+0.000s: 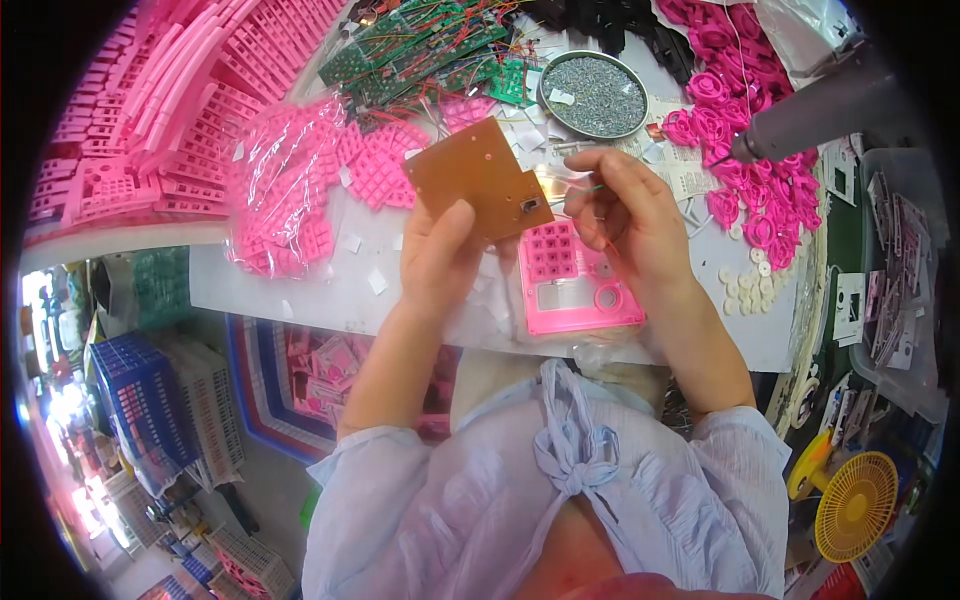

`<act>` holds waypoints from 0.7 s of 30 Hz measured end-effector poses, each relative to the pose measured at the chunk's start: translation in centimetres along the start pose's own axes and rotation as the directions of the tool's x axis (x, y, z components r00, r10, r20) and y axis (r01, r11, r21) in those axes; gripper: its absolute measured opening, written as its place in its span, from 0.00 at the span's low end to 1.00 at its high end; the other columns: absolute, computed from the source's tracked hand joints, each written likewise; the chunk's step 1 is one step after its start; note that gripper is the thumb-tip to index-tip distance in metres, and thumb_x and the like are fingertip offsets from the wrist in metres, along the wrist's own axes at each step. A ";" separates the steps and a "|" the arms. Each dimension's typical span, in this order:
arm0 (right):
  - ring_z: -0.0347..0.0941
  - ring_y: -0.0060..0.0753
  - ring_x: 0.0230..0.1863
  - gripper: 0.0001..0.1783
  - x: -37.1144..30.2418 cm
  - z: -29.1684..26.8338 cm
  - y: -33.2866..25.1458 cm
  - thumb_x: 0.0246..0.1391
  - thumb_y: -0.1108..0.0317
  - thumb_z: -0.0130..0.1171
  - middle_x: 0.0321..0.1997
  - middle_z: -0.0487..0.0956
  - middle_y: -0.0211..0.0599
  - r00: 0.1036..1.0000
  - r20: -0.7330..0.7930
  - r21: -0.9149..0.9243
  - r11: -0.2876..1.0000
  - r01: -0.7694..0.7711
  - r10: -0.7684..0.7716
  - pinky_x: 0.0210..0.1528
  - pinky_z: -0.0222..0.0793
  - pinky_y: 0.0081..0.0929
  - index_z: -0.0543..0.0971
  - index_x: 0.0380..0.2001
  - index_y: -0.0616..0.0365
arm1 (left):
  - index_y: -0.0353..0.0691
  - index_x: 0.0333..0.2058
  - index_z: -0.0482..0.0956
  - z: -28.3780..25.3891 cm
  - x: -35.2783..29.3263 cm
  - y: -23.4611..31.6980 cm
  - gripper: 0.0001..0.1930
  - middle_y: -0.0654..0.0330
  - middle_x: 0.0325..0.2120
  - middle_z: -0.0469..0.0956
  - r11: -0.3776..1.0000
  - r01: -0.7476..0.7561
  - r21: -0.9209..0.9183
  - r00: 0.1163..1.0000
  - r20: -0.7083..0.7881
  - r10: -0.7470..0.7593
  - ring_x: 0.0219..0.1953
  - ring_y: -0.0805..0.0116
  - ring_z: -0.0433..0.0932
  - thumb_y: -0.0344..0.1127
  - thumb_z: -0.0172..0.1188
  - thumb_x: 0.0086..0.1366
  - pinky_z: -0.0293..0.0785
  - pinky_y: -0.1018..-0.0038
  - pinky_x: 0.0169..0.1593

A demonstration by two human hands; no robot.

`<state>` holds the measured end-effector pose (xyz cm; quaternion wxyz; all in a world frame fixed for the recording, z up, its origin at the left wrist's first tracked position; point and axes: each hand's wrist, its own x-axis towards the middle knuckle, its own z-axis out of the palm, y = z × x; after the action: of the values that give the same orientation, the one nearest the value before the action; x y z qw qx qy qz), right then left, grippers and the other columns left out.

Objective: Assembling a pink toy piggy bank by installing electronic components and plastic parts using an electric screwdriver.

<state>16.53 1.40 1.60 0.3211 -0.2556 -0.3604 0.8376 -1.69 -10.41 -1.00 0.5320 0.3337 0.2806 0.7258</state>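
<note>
My left hand is closed on a brown circuit board, thumb on its flat face, held tilted above the table. A small metal-framed part sits near the board's lower right corner. Just right of the board, my right hand has its fingers curled together around thin wires. Exactly where the wires join the board is hidden. Below both hands lies a pink plastic casing with a keypad grid, a clear window and a round ring opening.
A round tray of small screws stands behind my hands, beside green circuit boards. Pink keypads in a clear bag lie left. Pink ring parts, white discs and a dark grey tool are at right.
</note>
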 end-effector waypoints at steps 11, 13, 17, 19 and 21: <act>0.75 0.24 0.22 0.21 -11.0 -7.9 -9.3 0.65 0.59 0.54 0.33 0.85 0.44 0.846 0.105 -0.569 0.729 -0.381 0.524 0.25 0.69 0.19 0.82 0.48 0.68 | 0.33 0.45 0.79 0.5 -3.6 3.0 0.14 0.55 0.37 0.78 0.491 0.026 0.871 0.995 0.026 -0.097 0.41 0.63 0.80 0.26 0.66 0.60 0.75 0.67 0.45; 0.80 0.33 0.37 0.27 -12.2 -10.0 -11.1 0.63 0.53 0.57 0.43 0.84 0.49 0.934 -0.065 -0.866 0.445 -0.228 0.351 0.42 0.73 0.27 0.81 0.51 0.67 | 0.33 0.46 0.79 1.8 -3.5 4.1 0.14 0.56 0.35 0.79 0.567 0.085 0.819 0.961 0.083 -0.265 0.38 0.61 0.80 0.26 0.66 0.61 0.75 0.67 0.43; 0.65 0.57 0.69 0.46 -13.3 -8.3 -13.5 0.55 0.34 0.60 0.62 0.75 0.57 0.951 0.306 -0.952 0.031 0.304 0.048 0.72 0.56 0.49 0.77 0.58 0.69 | 0.34 0.44 0.80 3.9 -1.9 3.5 0.11 0.55 0.32 0.79 0.644 0.099 0.758 0.891 0.221 -0.397 0.33 0.59 0.80 0.26 0.64 0.62 0.75 0.68 0.39; 0.57 0.65 0.73 0.53 -10.4 -5.5 -10.8 0.53 0.30 0.59 0.69 0.69 0.58 0.743 0.611 -0.789 0.289 0.542 0.275 0.73 0.52 0.53 0.70 0.64 0.68 | 0.32 0.39 0.82 5.1 -1.2 2.4 0.07 0.57 0.28 0.79 0.691 -0.075 0.719 0.864 0.393 -0.315 0.29 0.63 0.77 0.25 0.63 0.62 0.72 0.69 0.35; 0.53 0.67 0.74 0.54 -8.5 -3.0 -7.7 0.53 0.30 0.59 0.73 0.62 0.58 0.686 0.651 -0.758 0.236 0.608 0.325 0.74 0.50 0.52 0.67 0.67 0.67 | 0.33 0.42 0.82 5.5 -2.3 2.5 0.09 0.55 0.31 0.81 0.682 -0.029 0.731 0.832 0.396 -0.389 0.33 0.58 0.81 0.25 0.65 0.62 0.75 0.67 0.38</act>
<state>26.87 0.68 7.37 0.0129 -0.0134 -0.9072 0.4203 1.65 -12.99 3.87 0.4880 0.6654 0.4158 0.3824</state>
